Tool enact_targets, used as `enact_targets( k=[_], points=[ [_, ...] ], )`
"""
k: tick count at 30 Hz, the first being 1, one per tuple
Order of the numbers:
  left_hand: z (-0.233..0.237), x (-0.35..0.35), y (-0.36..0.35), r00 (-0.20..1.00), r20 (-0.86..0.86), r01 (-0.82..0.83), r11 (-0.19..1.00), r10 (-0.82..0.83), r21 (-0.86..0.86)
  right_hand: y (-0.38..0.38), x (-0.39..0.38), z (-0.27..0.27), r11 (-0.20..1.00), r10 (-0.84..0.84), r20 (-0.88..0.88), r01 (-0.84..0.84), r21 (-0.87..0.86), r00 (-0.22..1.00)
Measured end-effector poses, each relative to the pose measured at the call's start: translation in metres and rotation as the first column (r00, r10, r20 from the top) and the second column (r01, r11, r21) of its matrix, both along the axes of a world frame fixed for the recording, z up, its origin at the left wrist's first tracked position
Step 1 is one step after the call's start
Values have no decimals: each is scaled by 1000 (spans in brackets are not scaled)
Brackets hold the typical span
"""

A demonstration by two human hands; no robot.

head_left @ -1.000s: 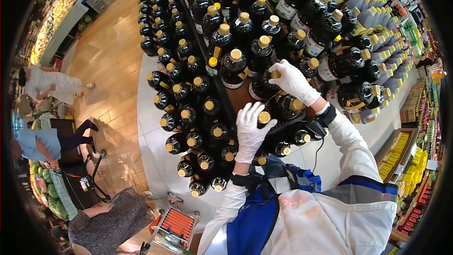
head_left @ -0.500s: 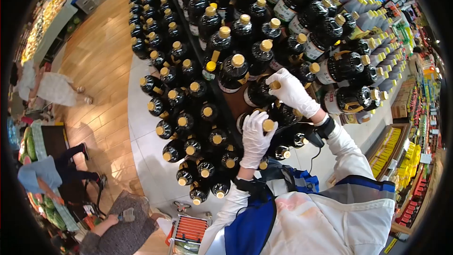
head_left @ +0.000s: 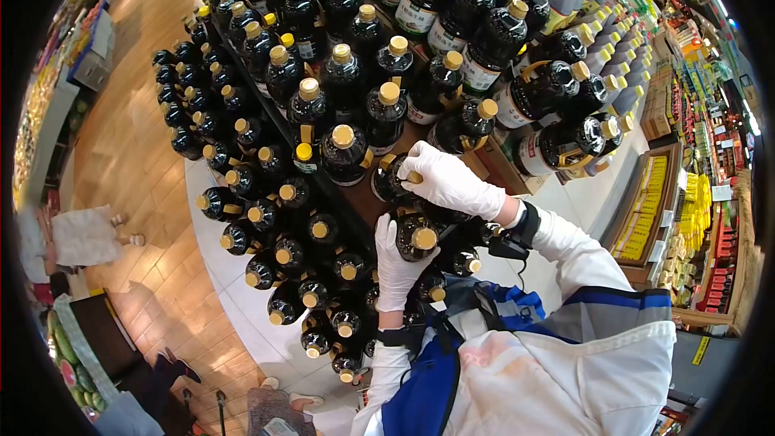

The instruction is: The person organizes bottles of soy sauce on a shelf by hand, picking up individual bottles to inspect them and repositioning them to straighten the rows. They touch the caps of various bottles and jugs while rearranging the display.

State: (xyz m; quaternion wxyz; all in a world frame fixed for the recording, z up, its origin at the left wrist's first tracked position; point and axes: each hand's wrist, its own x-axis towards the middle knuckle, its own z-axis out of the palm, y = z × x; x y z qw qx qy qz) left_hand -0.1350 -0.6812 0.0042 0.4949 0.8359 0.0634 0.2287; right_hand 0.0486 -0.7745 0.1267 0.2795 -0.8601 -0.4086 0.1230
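Note:
My left hand [head_left: 397, 270], in a white glove, is closed round the side of a large dark bottle [head_left: 410, 223] with a gold cap. The fingers lie along its left side and the thumb is under its near side. My right hand [head_left: 450, 184], also gloved, has its fingers closed at the gold cap of a second dark bottle [head_left: 389, 179], just beyond the first. The hand partly covers that bottle. A tall dark bottle [head_left: 345, 157] stands to its left, and another dark bottle [head_left: 467, 125] is behind my right hand.
Rows of smaller dark bottles [head_left: 288, 254] stand at the left, beyond a dark divider. Labelled bottles [head_left: 480, 64] and grey bottles with yellow caps [head_left: 626, 64] fill the back right. A cardboard box edge [head_left: 492, 163] is near my right wrist. People are on the wooden floor [head_left: 161, 218] at left.
The view has shifted, moving the bottles left and down in the picture. My left hand has gone from the bottle's neck to its side. My right hand stays at the same cap.

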Motion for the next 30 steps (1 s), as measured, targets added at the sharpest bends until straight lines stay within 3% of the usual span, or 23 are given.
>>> enact_targets(
  k=[11,17,20,26,30],
  points=[
    [1,-10,-8,999,25,-24,999,23,45,14,-6,-5,995,-100,-128,101,8,987],
    [1,-13,-10,1000,-6,-1,1000,1,16,31,-10,-8,995,-66,-127,75,64,990],
    [6,-13,-7,998,-58,25,999,-24,21,42,-14,3,997,-72,-173,72,-7,982],
    [6,-14,-8,998,-71,0,1000,-2,-21,55,-19,-11,996,-51,-117,59,64,992],
    [2,-14,-8,998,-67,-12,1000,12,3,51,-15,-7,999,-16,-106,11,-43,994]
  ],
)
